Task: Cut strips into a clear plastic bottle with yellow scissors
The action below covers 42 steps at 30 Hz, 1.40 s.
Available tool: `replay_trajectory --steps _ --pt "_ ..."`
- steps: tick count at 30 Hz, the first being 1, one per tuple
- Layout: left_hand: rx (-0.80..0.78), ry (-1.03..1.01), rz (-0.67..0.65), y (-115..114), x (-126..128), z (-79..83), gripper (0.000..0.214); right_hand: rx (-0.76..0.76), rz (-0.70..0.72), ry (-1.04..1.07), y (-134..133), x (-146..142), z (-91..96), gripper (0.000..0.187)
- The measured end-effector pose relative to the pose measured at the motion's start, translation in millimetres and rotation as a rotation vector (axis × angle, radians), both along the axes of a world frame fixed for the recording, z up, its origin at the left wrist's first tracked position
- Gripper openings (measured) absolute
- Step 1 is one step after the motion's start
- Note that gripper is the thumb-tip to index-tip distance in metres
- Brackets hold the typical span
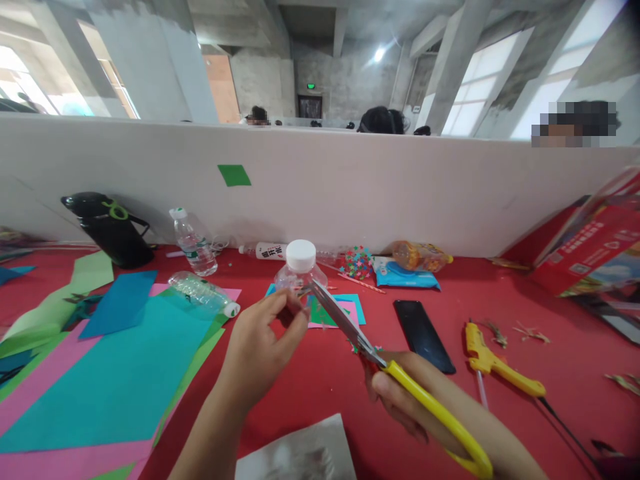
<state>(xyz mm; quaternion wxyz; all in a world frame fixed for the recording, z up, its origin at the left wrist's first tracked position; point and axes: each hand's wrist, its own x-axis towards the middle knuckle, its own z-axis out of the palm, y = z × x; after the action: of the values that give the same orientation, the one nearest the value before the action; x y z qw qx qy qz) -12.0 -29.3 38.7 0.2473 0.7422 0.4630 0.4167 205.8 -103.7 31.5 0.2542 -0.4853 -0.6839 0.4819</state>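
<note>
My right hand [400, 393] grips a pair of scissors [427, 400] with yellow handles. Their metal blades point up and to the left, with the tips close to the fingertips of my left hand [265, 343]. Thumb and fingers of that hand are pinched together; whatever small thing sits between them is too hard to make out. Just behind the fingertips stands a clear plastic jar [301, 257] with a white cap, partly hidden by the hand. Pink, blue and green paper pieces [357, 310] lie on the red tabletop behind the blades.
Coloured sheets [115, 380] cover the left side, with a clear bottle [200, 293] on them. A black flask [107, 230] leans by the white partition [320, 187]. A phone [424, 335] and a yellow glue gun [495, 363] with a cord lie right. Grey paper [300, 453] lies in front.
</note>
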Motion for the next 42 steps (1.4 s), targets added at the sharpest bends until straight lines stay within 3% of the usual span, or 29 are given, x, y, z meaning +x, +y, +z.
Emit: replay_trajectory --steps 9,16,22,28,36,42 --pt "-0.212 -0.266 -0.134 -6 6 -0.8 0.014 0.060 -0.027 0.007 -6 -6 4.2 0.060" --pt "-0.160 -0.265 -0.089 -9 11 -2.0 0.012 0.002 -0.076 0.054 -5 -11 4.5 0.063" --pt "-0.239 -0.340 -0.155 -10 13 -0.1 0.013 0.011 -0.065 -0.005 -6 -11 3.8 0.058" --pt "-0.254 -0.375 -0.172 -12 14 0.8 0.012 0.067 -0.142 -0.025 -9 -9 -1.6 0.051" --pt "-0.259 -0.388 -0.177 -11 14 0.7 0.012 0.042 -0.103 -0.062 -9 -10 -11.7 0.046" --pt "-0.263 -0.410 -0.181 -11 15 -1.5 0.012 0.016 -0.074 -0.073 -5 -9 -1.1 0.052"
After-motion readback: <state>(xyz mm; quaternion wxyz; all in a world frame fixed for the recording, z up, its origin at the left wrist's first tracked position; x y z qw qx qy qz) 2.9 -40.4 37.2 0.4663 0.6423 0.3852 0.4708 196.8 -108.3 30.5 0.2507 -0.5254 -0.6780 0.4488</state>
